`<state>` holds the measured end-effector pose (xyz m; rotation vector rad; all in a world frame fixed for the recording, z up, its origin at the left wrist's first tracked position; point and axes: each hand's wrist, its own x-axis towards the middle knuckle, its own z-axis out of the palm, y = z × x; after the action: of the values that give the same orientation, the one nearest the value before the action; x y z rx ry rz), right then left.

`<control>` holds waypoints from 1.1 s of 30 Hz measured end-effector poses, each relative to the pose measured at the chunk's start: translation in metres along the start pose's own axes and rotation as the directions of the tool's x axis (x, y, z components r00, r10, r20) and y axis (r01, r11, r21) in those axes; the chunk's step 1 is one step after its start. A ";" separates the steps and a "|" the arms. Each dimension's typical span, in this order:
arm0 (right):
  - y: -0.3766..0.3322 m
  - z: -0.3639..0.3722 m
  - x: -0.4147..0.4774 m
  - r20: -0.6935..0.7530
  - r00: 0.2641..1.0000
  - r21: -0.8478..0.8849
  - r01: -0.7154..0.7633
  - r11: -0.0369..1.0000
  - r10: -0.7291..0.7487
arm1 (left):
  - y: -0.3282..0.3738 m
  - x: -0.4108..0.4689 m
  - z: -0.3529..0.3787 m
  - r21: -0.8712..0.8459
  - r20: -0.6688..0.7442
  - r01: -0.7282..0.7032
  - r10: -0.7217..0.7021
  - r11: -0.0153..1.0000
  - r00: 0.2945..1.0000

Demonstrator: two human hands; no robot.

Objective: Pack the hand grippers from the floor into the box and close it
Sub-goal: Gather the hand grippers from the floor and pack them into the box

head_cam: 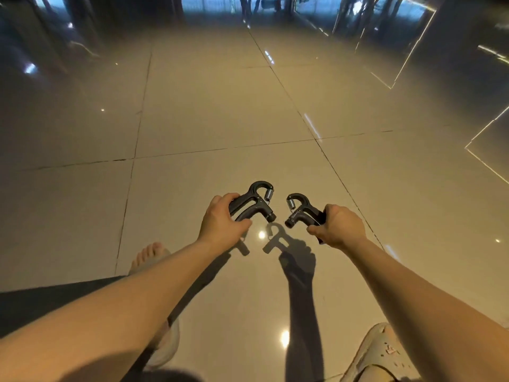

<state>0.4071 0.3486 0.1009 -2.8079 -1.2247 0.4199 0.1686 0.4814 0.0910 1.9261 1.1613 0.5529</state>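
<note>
Left hand (220, 220) and right hand (340, 226) each clench a black sprung hand gripper (252, 202) (301, 213) at twelve o'clock; pickup looks done, box unseen, locating it likely comes next.

Floor (220, 106): glossy beige tiles with dark grout lines, lamp glints.
Far end (209, 2): bluish window light, top of frame.
Upper right: dark reflective panels (454, 37).

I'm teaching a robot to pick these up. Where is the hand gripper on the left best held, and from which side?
Grip the left hand gripper around its two long handles, coming from the near handle end, as the left hand does now. The handles give a long graspable pair of bars; the far end carries the hooked head and the exposed spring, which could pinch and offers little to hold.
</note>
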 end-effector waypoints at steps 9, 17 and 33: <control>-0.041 -0.098 -0.150 -0.208 0.971 0.041 0.126 0.991 -0.115 | 0.055 -0.115 -0.114 0.017 -0.086 -0.142 0.143 0.990 0.986; -0.034 -0.156 -0.301 -0.332 0.924 -0.006 0.202 0.979 -0.193 | 0.114 -0.252 -0.174 -0.010 -0.120 -0.262 0.259 0.965 0.959; 0.022 -0.183 -0.610 -0.439 0.867 -0.022 0.252 0.968 -0.235 | 0.171 -0.521 -0.225 -0.054 -0.098 -0.394 0.388 0.917 0.916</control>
<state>0.0756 -0.0975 0.4123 -2.4671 -1.4074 -0.1988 -0.1508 0.0738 0.3797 2.0993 0.7907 0.8866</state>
